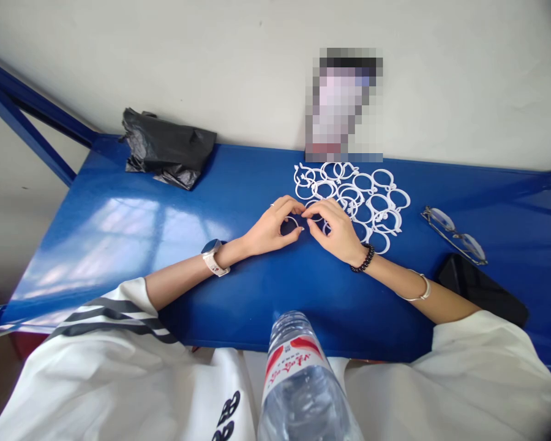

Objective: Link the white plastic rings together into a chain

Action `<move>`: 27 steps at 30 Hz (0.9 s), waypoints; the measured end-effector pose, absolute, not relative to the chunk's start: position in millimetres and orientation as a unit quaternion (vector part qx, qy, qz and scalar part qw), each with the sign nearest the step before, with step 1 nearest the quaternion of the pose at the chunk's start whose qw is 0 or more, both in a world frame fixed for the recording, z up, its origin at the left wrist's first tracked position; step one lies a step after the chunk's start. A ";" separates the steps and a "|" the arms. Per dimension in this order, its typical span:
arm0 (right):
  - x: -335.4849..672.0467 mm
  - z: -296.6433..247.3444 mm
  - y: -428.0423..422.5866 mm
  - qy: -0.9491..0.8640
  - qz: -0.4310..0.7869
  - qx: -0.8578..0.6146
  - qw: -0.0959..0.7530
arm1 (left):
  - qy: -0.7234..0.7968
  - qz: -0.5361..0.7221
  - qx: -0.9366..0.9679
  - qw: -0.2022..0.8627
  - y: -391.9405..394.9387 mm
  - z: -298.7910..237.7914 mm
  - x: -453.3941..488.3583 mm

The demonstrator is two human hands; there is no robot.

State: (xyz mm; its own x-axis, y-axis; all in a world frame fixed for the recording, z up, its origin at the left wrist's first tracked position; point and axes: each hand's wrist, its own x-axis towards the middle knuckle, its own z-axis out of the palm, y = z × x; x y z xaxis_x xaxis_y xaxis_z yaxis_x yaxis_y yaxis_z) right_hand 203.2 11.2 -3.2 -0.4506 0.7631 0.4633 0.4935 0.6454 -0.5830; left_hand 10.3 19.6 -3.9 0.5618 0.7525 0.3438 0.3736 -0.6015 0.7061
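My left hand (pixel 276 226) is over the middle of the blue table, its thumb and fingers curled round a thin white plastic curtain ring (pixel 293 221). Part of that ring is hidden by the fingers. My right hand (pixel 337 231) meets it from the other side, fingertips close to the left fingertips. Its index finger and thumb are bent into a pinch, but what lies between them is too small to make out. Beyond and partly beneath the right hand spreads a loose pile of white curtain rings (pixel 363 182), several with small eyelets.
On the blue table (pixel 257 294) a crumpled black plastic bag (pixel 169 150) lies at the back left. Eyeglasses (pixel 454 235) and a black phone (pixel 482 291) lie on the right. A water bottle (pixel 303 380) stands close to my body. A blurred-out object (pixel 340 104) leans against the wall.
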 end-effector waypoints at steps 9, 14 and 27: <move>204.0 -5.5 10.3 -0.849 0.121 -0.436 0.272 | 0.343 0.323 0.839 0.272 20.2 -7.0 10.2; 203.4 -5.7 11.2 -0.846 0.129 -0.439 0.272 | 0.380 0.310 0.835 0.250 20.0 -8.0 9.7; 203.9 2.5 5.5 -0.828 0.064 -0.407 0.381 | 0.454 0.343 0.797 0.202 17.2 -6.6 7.2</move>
State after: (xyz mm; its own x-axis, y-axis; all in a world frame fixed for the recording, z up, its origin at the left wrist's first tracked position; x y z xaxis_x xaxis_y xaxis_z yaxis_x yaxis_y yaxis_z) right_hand 203.9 5.5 2.5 -0.3794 0.7224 0.5781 0.6250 0.6608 -0.4155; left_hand 7.2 17.2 -6.6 0.3530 0.8621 0.3637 0.5856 -0.5067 0.6327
